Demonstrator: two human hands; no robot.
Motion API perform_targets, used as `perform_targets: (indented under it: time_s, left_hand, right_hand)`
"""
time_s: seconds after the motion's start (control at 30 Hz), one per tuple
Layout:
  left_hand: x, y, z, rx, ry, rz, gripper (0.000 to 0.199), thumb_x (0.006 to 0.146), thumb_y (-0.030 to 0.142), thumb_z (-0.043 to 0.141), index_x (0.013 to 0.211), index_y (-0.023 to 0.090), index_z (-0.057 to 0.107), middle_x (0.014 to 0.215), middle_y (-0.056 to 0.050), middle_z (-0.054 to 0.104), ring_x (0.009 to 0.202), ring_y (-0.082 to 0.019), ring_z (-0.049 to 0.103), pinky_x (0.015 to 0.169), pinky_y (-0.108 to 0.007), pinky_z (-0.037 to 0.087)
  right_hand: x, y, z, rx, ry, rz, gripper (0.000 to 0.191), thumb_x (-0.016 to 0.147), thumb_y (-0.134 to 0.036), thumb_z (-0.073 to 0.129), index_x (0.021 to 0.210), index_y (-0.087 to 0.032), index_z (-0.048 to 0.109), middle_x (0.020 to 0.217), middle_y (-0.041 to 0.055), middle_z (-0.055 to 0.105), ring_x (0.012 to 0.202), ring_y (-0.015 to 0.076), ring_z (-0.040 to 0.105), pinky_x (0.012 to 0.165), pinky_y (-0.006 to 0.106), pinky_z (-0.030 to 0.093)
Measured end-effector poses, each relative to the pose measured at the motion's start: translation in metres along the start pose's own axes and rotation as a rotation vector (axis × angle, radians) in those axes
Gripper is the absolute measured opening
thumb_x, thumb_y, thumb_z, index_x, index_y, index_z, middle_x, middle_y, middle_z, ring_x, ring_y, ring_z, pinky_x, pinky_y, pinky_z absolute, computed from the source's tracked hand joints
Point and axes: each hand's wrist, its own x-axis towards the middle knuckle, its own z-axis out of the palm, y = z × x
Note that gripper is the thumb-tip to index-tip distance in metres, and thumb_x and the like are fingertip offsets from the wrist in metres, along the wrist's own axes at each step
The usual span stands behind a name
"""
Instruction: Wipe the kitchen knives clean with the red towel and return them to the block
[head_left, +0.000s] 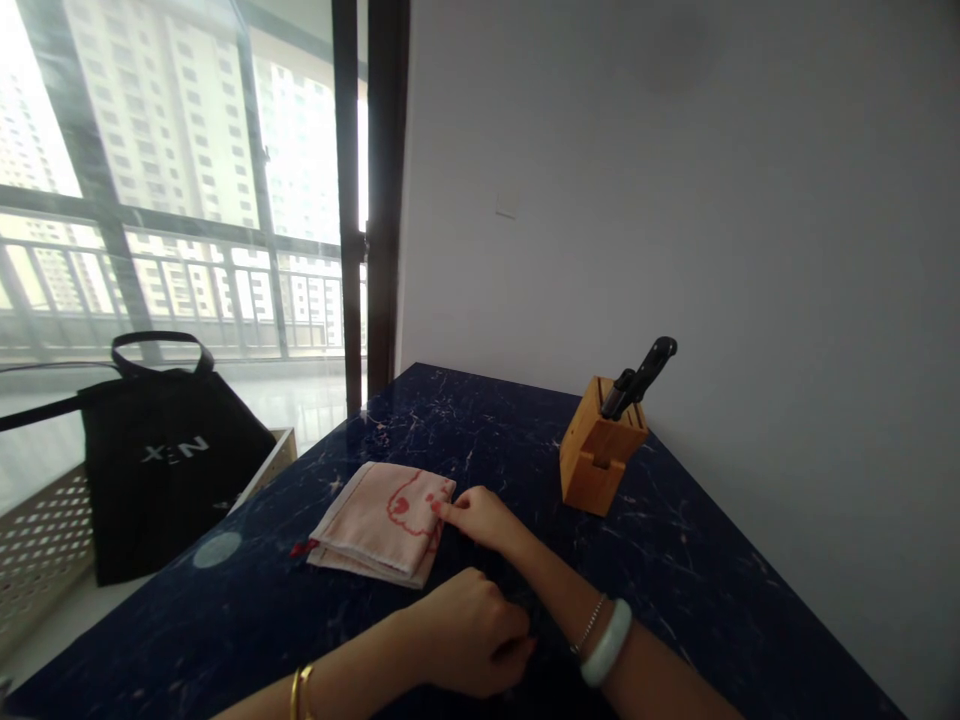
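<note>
A folded pink cloth (375,515) with a red line drawing and a small red tag lies on the dark blue marbled table (480,420). My right hand (484,515), with a pale bangle on its wrist, pinches the cloth's right edge between thumb and fingers. Closer to me, my left hand (476,630) is curled into a loose fist above the table, apart from the cloth, and nothing shows in it. A gold bracelet circles the left wrist.
A wooden knife block (600,450) with black-handled knives stands at the table's right side near the wall. Left of the table, a black bag (172,460) hangs over a perforated light-coloured basket (45,540). A window and glass door are behind.
</note>
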Motion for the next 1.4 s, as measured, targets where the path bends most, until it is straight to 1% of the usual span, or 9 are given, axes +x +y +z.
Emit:
perform_targets:
  time_s: [0.07, 0.17, 0.33, 0.43, 0.57, 0.77, 0.97, 1.17, 1.4]
  left_hand:
    - [-0.001, 0.002, 0.000, -0.003, 0.008, 0.028, 0.019, 0.074, 0.025, 0.047, 0.058, 0.018, 0.054, 0.050, 0.000, 0.060, 0.041, -0.010, 0.051, 0.041, -0.022, 0.028]
    - [-0.003, 0.006, -0.003, -0.031, 0.011, 0.087, 0.016, 0.071, 0.023, 0.049, 0.056, 0.018, 0.053, 0.050, 0.001, 0.059, 0.042, -0.009, 0.049, 0.041, -0.022, 0.027]
    - [-0.004, 0.005, -0.005, -0.056, 0.032, 0.110, 0.016, 0.072, 0.021, 0.047, 0.058, 0.018, 0.053, 0.049, 0.001, 0.058, 0.041, -0.010, 0.048, 0.040, -0.022, 0.026]
    - [-0.004, -0.001, -0.003, -0.051, 0.041, 0.098, 0.017, 0.074, 0.021, 0.047, 0.058, 0.018, 0.052, 0.050, 0.001, 0.058, 0.041, -0.009, 0.049, 0.041, -0.022, 0.027]
    - [-0.004, -0.002, 0.002, -0.033, 0.065, 0.093, 0.017, 0.071, 0.020, 0.049, 0.054, 0.018, 0.049, 0.047, 0.001, 0.057, 0.040, -0.009, 0.047, 0.042, -0.021, 0.028]
    - [-0.003, 0.001, 0.003, -0.027, 0.038, 0.096, 0.016, 0.071, 0.022, 0.048, 0.055, 0.018, 0.049, 0.049, 0.001, 0.057, 0.041, -0.009, 0.046, 0.040, -0.022, 0.026]
    - [0.000, -0.005, 0.000, 0.002, 0.026, 0.047, 0.020, 0.077, 0.022, 0.044, 0.058, 0.018, 0.048, 0.051, 0.002, 0.058, 0.045, -0.009, 0.051, 0.043, -0.021, 0.029]
    - [-0.001, -0.005, 0.002, 0.015, -0.010, 0.032, 0.022, 0.080, 0.022, 0.041, 0.060, 0.018, 0.048, 0.053, 0.002, 0.059, 0.046, -0.009, 0.053, 0.044, -0.021, 0.029]
    - [0.003, -0.007, 0.003, 0.054, -0.003, -0.053, 0.028, 0.086, 0.024, 0.034, 0.064, 0.018, 0.052, 0.054, 0.001, 0.060, 0.046, -0.010, 0.053, 0.045, -0.024, 0.026]
  right_hand:
    - [0.007, -0.009, 0.007, 0.005, -0.032, 0.025, 0.041, 0.066, -0.056, 0.055, 0.059, -0.016, 0.062, 0.050, 0.0002, 0.055, 0.046, 0.0113, 0.049, 0.042, 0.020, 0.032]
    - [0.013, -0.019, 0.015, 0.012, -0.020, 0.040, 0.028, 0.060, -0.045, 0.065, 0.066, -0.018, 0.064, 0.057, -0.0006, 0.059, 0.053, 0.0125, 0.053, 0.047, 0.021, 0.035]
    - [0.011, -0.017, 0.011, 0.023, 0.023, 0.063, 0.019, 0.057, -0.032, 0.066, 0.069, -0.017, 0.065, 0.062, -0.0003, 0.062, 0.061, 0.0139, 0.055, 0.051, 0.021, 0.036]
    - [0.000, -0.002, -0.002, 0.034, 0.036, 0.084, 0.016, 0.058, -0.029, 0.064, 0.066, -0.015, 0.064, 0.059, -0.0009, 0.061, 0.059, 0.0125, 0.053, 0.050, 0.020, 0.034]
    - [-0.029, 0.027, -0.027, 0.039, 0.043, 0.122, 0.012, 0.061, -0.025, 0.060, 0.062, -0.013, 0.063, 0.055, -0.0017, 0.058, 0.052, 0.0092, 0.048, 0.046, 0.018, 0.031]
    - [-0.077, 0.073, -0.077, 0.000, 0.071, 0.192, 0.013, 0.062, -0.024, 0.056, 0.062, -0.012, 0.061, 0.055, -0.0021, 0.056, 0.048, 0.0075, 0.043, 0.043, 0.018, 0.026]
    - [-0.099, 0.106, -0.121, -0.086, 0.111, 0.250, 0.014, 0.062, -0.024, 0.054, 0.062, -0.012, 0.061, 0.052, -0.0016, 0.054, 0.047, 0.0081, 0.041, 0.042, 0.018, 0.024]
    - [-0.106, 0.117, -0.126, -0.176, 0.143, 0.284, 0.018, 0.065, -0.028, 0.054, 0.070, -0.014, 0.064, 0.061, 0.0013, 0.061, 0.054, 0.0122, 0.050, 0.046, 0.020, 0.029]
    - [-0.113, 0.118, -0.132, -0.337, 0.228, 0.372, 0.029, 0.068, -0.037, 0.053, 0.088, -0.017, 0.061, 0.089, 0.0093, 0.065, 0.079, 0.0229, 0.059, 0.063, 0.027, 0.038]
